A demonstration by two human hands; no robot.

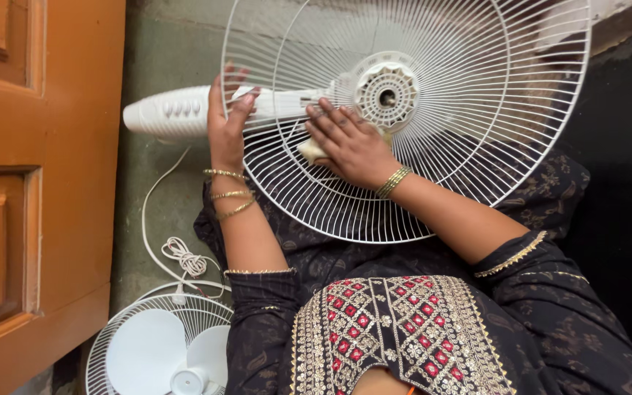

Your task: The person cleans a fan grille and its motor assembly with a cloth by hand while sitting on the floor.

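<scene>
A white wire fan guard lies across my lap, fixed around the motor hub of a white fan. The fan's neck with its row of buttons sticks out to the left over the floor. My left hand is wrapped around the neck at the guard's left rim. My right hand lies inside the guard just left of the hub, pressing a small cream pad or cloth against the wires. Both wrists wear gold bangles.
A wooden door stands along the left. On the green floor lie a coiled white power cord and, at the bottom left, a second guard holding the white fan blades. Dark floor on the right.
</scene>
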